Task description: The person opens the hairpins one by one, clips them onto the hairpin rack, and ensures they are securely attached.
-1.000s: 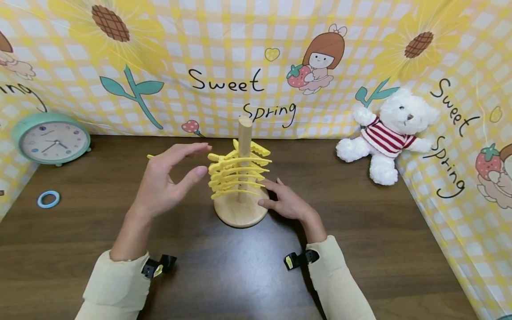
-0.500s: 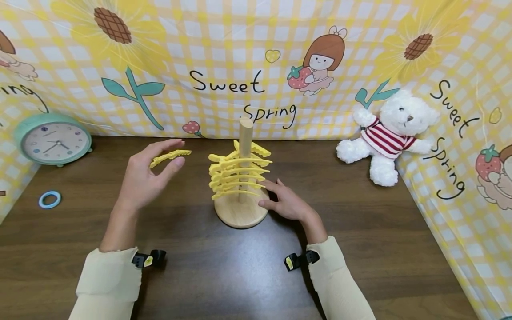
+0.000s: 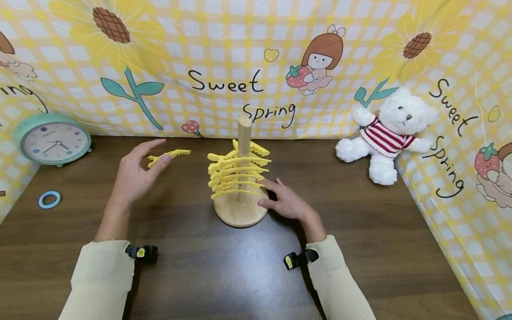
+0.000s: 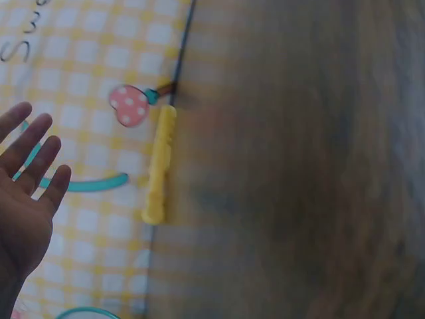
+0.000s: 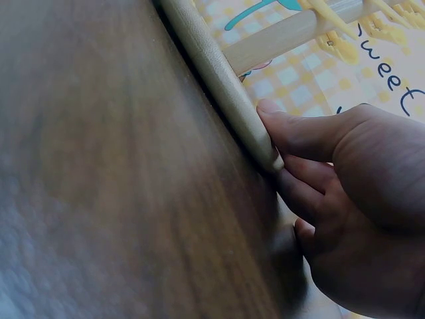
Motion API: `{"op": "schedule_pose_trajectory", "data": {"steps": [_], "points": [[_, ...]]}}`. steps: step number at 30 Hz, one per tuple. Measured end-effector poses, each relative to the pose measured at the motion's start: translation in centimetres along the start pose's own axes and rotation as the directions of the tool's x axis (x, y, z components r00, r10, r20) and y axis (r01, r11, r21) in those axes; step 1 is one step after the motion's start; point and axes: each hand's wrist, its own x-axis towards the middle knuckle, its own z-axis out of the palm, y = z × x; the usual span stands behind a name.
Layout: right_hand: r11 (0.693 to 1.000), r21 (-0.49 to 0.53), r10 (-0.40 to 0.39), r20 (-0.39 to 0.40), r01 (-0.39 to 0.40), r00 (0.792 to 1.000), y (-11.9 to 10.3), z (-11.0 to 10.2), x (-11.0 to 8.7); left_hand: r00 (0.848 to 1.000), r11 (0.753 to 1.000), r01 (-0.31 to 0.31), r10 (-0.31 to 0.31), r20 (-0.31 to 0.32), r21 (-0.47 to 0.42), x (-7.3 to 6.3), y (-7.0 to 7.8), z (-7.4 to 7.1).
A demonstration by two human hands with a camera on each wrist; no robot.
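Observation:
In the head view, a wooden stand (image 3: 244,131) with a round base and upright post is at the middle of the table. Several yellow curved clips (image 3: 236,171) are stacked along its post. My right hand (image 3: 288,200) holds the right edge of the base; in the right wrist view the thumb is on the upper face and fingers lie at the rim. My left hand (image 3: 136,173) hovers left of the stand with fingers parted and nothing between them. One loose yellow clip (image 3: 180,153) lies on the table behind it, partly hidden by the thumb.
A green alarm clock (image 3: 56,140) stands at the back left, with a light blue ring (image 3: 49,200) in front of it. At the back right sits a white teddy bear (image 3: 388,135). A checked cloth (image 3: 216,40) hangs behind the dark wooden table (image 3: 360,222).
My left hand has moved left, away from the stand, so that more of the loose yellow clip shows. The right hand stays at the base.

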Motion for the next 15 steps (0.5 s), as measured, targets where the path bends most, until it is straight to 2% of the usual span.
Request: {"op": "schedule_pose_trajectory", "data": {"steps": [4,7,15], "points": [[1.0,-0.008,-0.009,-0.003,0.009,1.0,0.0,0.0,0.1,0.995,0.997,0.079,-0.08,0.054,0.023,0.3,-1.3,-0.4],[1.0,-0.005,-0.009,-0.003,0.009,1.0,-0.1,0.0,0.1,0.989,0.992,0.116,-0.121,0.091,0.052,0.4,-2.1,-0.8],[1.0,0.008,0.015,0.004,-0.015,1.0,0.0,0.0,0.0,0.96,0.972,0.196,-0.217,0.177,0.132,0.9,-4.2,-1.5]]}}
